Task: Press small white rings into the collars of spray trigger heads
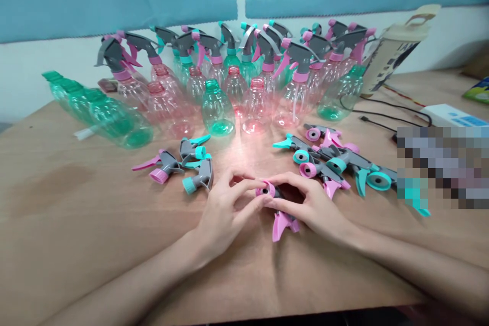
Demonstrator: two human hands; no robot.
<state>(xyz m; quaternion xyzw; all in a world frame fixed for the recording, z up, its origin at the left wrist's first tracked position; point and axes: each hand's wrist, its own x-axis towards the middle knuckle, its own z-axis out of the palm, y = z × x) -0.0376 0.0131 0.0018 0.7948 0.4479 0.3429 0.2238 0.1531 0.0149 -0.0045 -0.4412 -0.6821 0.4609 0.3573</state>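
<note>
My left hand (229,211) and right hand (317,206) pinch the pink collar of a gray-and-pink spray head (281,216) between them, its pink trigger toward me. Loose spray heads (324,163) lie beyond each hand, and clear green and pink bottles (217,112) stand farther off on the wooden table (95,224).

Left hand (229,209) + right hand (315,206): hold pink-collared sprayer head (265,191) | bottles (218,107): standing behind, some with sprayers
</note>
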